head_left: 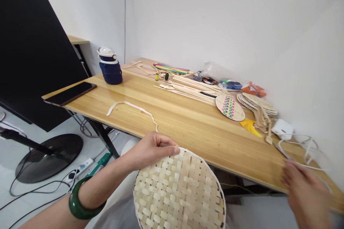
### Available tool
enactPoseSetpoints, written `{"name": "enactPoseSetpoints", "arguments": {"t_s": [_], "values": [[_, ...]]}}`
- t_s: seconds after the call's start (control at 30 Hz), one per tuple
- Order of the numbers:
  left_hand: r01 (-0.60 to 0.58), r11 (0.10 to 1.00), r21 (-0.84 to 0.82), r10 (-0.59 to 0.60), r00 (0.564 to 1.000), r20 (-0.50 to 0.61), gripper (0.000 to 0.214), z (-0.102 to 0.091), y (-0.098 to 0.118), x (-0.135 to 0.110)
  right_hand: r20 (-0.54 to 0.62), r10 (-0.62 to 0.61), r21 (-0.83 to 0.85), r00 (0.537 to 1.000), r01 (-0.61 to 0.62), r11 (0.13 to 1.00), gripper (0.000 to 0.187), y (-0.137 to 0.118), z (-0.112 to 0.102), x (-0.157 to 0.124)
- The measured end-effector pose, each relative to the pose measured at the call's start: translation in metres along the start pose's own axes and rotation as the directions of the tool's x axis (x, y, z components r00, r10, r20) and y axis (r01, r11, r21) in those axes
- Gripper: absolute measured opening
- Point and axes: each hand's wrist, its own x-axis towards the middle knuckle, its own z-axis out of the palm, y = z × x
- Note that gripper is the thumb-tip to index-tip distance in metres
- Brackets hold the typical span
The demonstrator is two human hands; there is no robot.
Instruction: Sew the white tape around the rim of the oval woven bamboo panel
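Note:
My left hand (pixel 158 148) pinches the upper rim of a round woven bamboo disc (pixel 178 189), thumb on top. A white edging strip runs around the disc's rim, and its loose end (pixel 131 105) trails over the table past my fingers. The disc is tilted toward me above my lap, its lower edge cut off by the view. Far to the right, my right hand (pixel 306 189) is blurred by motion. Its fingers are closed around a thin, grey, blade-like metal tool (pixel 280 151), whose handle is hidden.
On the wooden table (pixel 177 111) lie bundled bamboo strips (pixel 188 89), a colourful woven disc (pixel 230 108), stacked plain discs (pixel 258 103), yellow cloth (pixel 250 127) and a white device (pixel 282 128) with cables. A phone (pixel 71 93) and blue flask (pixel 110 69) stand left.

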Motion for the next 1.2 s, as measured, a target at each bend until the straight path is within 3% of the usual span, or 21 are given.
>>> {"name": "enactPoseSetpoints", "arguments": {"t_s": [0.03,0.07,0.13,0.23,0.3,0.33,0.53,0.77,1.2], "values": [[-0.002,1.000,0.004,0.002,1.000,0.013,0.026,0.002,0.002,0.001,-0.024,-0.047,0.008,0.999,0.047,0.999,0.036,0.001,0.020,-0.002],[-0.006,1.000,0.009,0.006,1.000,0.025,0.026,0.004,0.003,0.002,0.031,-0.041,0.009,0.999,0.040,0.999,0.040,0.001,0.041,-0.006],[-0.014,1.000,0.015,0.013,0.999,0.045,0.027,0.007,0.005,0.004,0.286,0.002,0.037,0.958,-0.013,0.999,0.036,0.001,0.084,-0.019],[-0.004,1.000,0.011,0.004,0.999,0.051,0.029,0.007,0.005,0.003,0.624,0.046,0.019,0.780,-0.074,0.997,0.028,-0.004,0.135,-0.043],[0.011,1.000,0.007,-0.011,0.999,0.049,0.030,0.005,0.005,0.001,0.728,0.059,-0.040,0.683,-0.044,0.998,0.027,-0.007,0.154,-0.057],[0.016,1.000,0.001,-0.016,0.999,0.049,0.030,0.005,0.005,0.000,0.751,0.065,-0.066,0.657,-0.023,0.998,0.026,-0.008,0.159,-0.062],[0.017,0.999,-0.043,-0.015,0.998,0.060,0.022,0.005,0.005,-0.001,0.820,0.085,-0.092,0.566,-0.017,0.996,0.021,-0.005,0.164,-0.068],[0.023,0.999,-0.042,-0.021,0.998,0.056,0.022,0.006,0.006,0.001,0.820,0.087,-0.104,0.566,-0.001,0.995,0.020,-0.001,0.157,-0.066],[0.005,1.000,-0.001,-0.005,0.993,0.117,0.020,0.005,0.001,0.003,0.879,-0.039,-0.041,0.474,0.158,0.987,0.016,-0.009,0.157,-0.059]]}}
